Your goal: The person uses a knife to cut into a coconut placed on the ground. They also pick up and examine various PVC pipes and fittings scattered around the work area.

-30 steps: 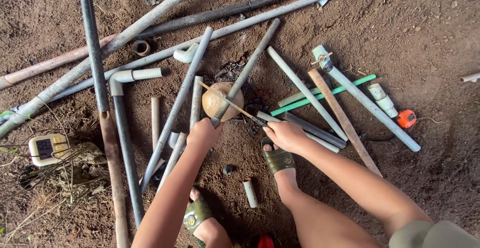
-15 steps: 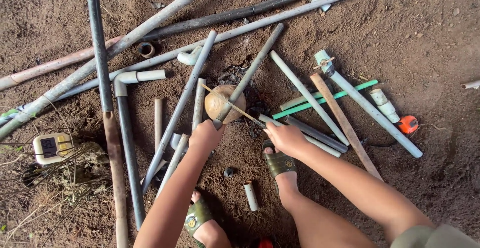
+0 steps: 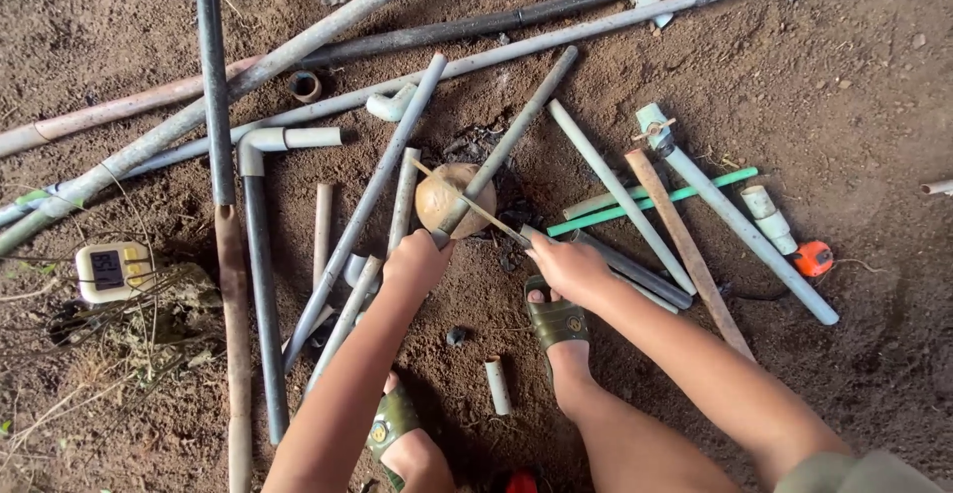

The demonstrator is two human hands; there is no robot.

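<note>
Pinching thin stick [image 3: 475, 205] with right hand [image 3: 568, 267], I steady round brown ball [image 3: 449, 198] just above clenched left hand [image 3: 417, 260]. Stick rests across ball; ball looks intact, work early.

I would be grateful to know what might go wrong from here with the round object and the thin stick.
The left hand steadies the round brown object on loose dirt; it may roll. The thin stick in the right hand could slip toward the left fingers. Scattered pipes beside the sandalled foot invite tripping.

white timer [image 3: 111, 271]; orange tape measure [image 3: 813, 258]; green rod [image 3: 650, 201].
</note>
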